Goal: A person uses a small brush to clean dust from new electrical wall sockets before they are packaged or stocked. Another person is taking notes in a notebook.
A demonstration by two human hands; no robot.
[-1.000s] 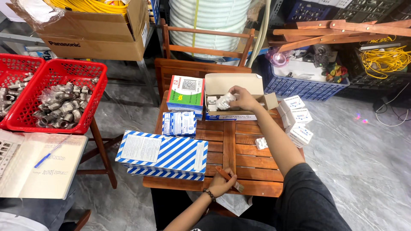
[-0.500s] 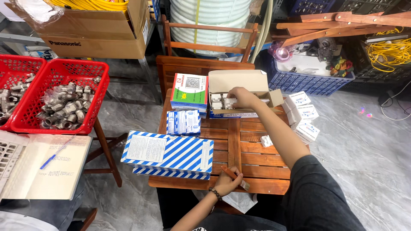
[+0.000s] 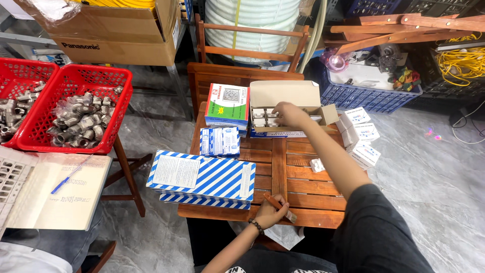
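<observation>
Storeroom of an electrical or plumbing supply shop: red plastic baskets of grey metal pipe fittings [image 3: 76, 119], coiled yellow cable [image 3: 459, 63], white corrugated conduit roll [image 3: 252, 25], brown cardboard cartons [image 3: 116, 35], stacked blue-and-white striped boxes [image 3: 202, 179].

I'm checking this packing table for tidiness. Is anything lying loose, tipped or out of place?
One small white packet lies alone on the wooden table, apart from the open cardboard box the right hand reaches into. The small white boxes at the table's right edge sit tilted and overhanging. The left hand holds a marker.
</observation>
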